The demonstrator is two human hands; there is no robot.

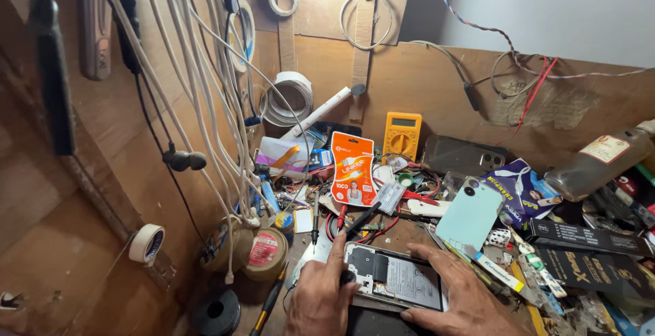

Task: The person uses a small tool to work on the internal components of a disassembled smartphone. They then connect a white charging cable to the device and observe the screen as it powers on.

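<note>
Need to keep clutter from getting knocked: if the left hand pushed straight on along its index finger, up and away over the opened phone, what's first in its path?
Probably the black probe, lying just beyond the left hand past the opened phone; behind it, red wires. Depth is uncertain.

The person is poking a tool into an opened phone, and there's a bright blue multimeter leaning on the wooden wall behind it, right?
Not quite. In the head view, the boxy plastic multimeter leaning on the wooden wall is yellow, not blue. The left hand does press a black tool into the opened phone.
</note>
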